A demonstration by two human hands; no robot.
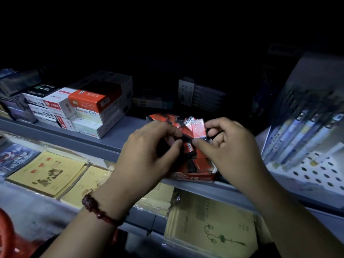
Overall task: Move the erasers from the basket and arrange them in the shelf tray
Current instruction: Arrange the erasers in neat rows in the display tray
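Red-and-black erasers [195, 159] lie heaped in a shallow red tray [193, 178] marked 2B, which sits on the near edge of a grey shelf [78, 140], about midway across the scene. Both hands are right over the heap. The left hand [147, 151], with a dark red bead bracelet [98, 211] on its wrist, has its fingers curled, thumb and forefinger meeting on a dark eraser [184, 140] at the top of the pile. The right hand [229, 148] is curled too, its thumb and forefinger pinching a pale red wrapped eraser [198, 127] that stands upright just beside the left fingertips. Far left on the same shelf stands a stack of white, orange and black boxes [87, 107]. To the right, packs of pens [301, 131] lean over a white board with holes [320, 174]. On the lower shelf, nearer, lie yellow notebooks [46, 172] in clear wrap. A curved bit of a red basket [5, 231] shows in the near left corner; its contents are out of view. The far part of the shelf is too dark to make out.
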